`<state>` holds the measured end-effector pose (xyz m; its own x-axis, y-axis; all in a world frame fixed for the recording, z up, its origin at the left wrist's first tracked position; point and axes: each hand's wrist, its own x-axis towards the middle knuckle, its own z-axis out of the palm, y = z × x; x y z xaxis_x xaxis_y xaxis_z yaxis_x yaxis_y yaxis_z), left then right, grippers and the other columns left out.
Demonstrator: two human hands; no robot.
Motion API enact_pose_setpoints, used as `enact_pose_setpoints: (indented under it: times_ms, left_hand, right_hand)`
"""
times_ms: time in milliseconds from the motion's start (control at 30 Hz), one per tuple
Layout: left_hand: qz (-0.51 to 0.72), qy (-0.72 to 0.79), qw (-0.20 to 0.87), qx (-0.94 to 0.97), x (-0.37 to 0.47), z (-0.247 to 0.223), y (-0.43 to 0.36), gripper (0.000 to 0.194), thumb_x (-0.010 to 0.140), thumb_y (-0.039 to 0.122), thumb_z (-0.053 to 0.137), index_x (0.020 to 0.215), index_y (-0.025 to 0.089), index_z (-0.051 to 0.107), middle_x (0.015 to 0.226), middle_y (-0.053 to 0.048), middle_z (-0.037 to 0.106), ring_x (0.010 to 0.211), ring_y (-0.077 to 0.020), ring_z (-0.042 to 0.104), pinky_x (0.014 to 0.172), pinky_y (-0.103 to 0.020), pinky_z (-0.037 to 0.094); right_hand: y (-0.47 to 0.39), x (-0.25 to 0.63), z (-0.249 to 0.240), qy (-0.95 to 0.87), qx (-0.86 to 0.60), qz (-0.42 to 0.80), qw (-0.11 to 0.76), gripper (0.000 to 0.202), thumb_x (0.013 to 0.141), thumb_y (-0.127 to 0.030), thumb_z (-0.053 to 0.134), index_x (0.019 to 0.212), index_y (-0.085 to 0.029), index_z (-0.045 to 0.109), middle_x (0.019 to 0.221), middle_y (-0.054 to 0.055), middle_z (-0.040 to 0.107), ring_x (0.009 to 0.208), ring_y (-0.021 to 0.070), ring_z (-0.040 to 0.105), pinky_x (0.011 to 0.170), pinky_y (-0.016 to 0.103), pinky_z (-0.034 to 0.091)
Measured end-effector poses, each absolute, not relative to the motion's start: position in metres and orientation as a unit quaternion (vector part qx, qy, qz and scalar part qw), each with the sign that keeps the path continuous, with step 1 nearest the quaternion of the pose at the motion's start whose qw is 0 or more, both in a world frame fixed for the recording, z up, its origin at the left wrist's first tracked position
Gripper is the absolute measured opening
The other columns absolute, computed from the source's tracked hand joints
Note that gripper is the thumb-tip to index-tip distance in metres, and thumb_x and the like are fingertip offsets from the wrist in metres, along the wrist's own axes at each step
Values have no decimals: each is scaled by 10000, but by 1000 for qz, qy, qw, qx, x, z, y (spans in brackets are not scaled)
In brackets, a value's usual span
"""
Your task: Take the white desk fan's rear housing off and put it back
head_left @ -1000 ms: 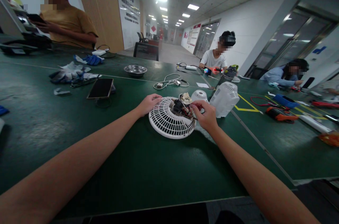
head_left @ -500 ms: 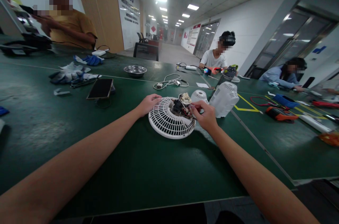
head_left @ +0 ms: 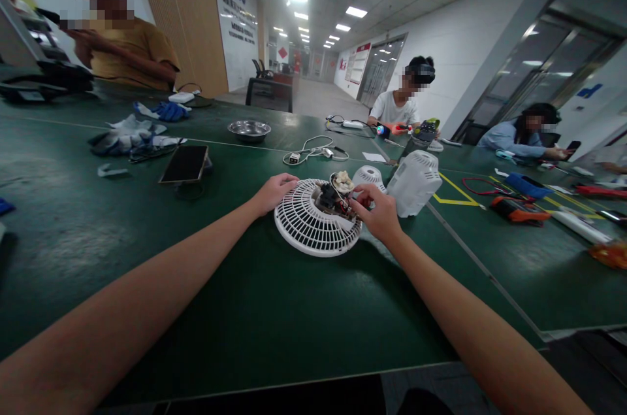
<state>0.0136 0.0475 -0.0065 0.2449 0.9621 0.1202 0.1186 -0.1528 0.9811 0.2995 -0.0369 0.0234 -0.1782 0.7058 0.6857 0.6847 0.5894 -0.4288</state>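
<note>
A round white fan grille (head_left: 313,238) lies on the green table in front of me. On top of it sits a fan motor (head_left: 329,198) with dark parts, loose wires and a cream-coloured piece above. My left hand (head_left: 277,193) holds the grille's left rim, its thumb mostly hidden. At the motor's right side, my right hand (head_left: 377,209) has its thumb and forefinger brought together by the wires; what is between them is too small to make out. Behind this hand stand a white vented housing (head_left: 415,185) and a smaller rounded white cover (head_left: 368,177).
Beyond the grille are a white cable (head_left: 313,152) and a metal bowl (head_left: 249,131). To the left are a phone on a stand (head_left: 185,164) and work gloves (head_left: 128,135). An orange-and-black meter (head_left: 519,211) lies right. Other people sit around the table.
My right hand's fingers have shifted slightly at the motor's side. My left hand stays on the rim. At far right, a co-worker has lifted a phone.
</note>
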Motion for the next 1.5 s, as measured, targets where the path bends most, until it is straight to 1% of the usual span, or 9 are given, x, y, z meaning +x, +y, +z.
enact_pose_setpoints:
  times_ms: [200, 467, 700, 867, 1033, 1333, 1500]
  left_hand:
    - [428, 440, 475, 630, 13, -4, 46, 273, 906, 300, 613, 1108, 130, 683, 1002, -98, 747, 873, -214, 709, 786, -341, 544]
    - [430, 435, 476, 631, 13, -8, 49, 269, 912, 299, 608, 1109, 131, 679, 1027, -103, 740, 870, -213, 710, 785, -343, 550]
    - [438, 440, 484, 617, 15, -5, 47, 233, 899, 282, 625, 1078, 146, 684, 977, -77, 750, 851, -201, 707, 799, -336, 547]
    - [430, 445, 484, 619, 15, -1, 44, 236, 908, 279, 614, 1088, 143, 682, 988, -81, 748, 853, -200, 708, 782, -331, 547]
    - [433, 444, 488, 614, 16, -1, 44, 228, 908, 274, 610, 1080, 141, 679, 971, -80, 750, 851, -197, 707, 801, -334, 544]
    - [431, 439, 490, 618, 13, -6, 49, 276, 870, 331, 660, 1080, 153, 690, 1004, -85, 751, 870, -209, 710, 803, -339, 549]
    - [432, 437, 495, 615, 13, -8, 50, 289, 859, 332, 672, 1087, 154, 690, 986, -82, 751, 861, -212, 712, 799, -346, 552]
  right_hand:
    - [-36, 301, 22, -765, -457, 19, 454, 198, 867, -332, 701, 1027, -225, 652, 680, -30, 635, 581, 131, 556, 621, 268, 470]
    - [-35, 301, 23, -765, -461, 20, 449, 193, 870, -330, 703, 1026, -226, 656, 674, -31, 635, 583, 136, 565, 630, 272, 471]
    - [-34, 302, 22, -764, -461, 30, 450, 202, 865, -328, 707, 1029, -224, 652, 687, -25, 651, 578, 137, 563, 627, 276, 469]
    - [-36, 302, 23, -764, -461, 33, 450, 198, 872, -335, 700, 1024, -220, 649, 676, -27, 643, 583, 139, 567, 627, 275, 464]
    - [-36, 302, 23, -763, -464, 35, 449, 211, 870, -343, 698, 1032, -216, 652, 674, -28, 641, 575, 135, 555, 623, 273, 458]
    - [-37, 300, 23, -758, -468, 31, 453, 204, 863, -351, 701, 1014, -221, 659, 664, -26, 632, 566, 134, 549, 606, 271, 461]
    - [-38, 298, 24, -760, -464, 21, 454, 237, 861, -340, 696, 1057, -217, 649, 663, -31, 624, 559, 126, 537, 608, 264, 464]
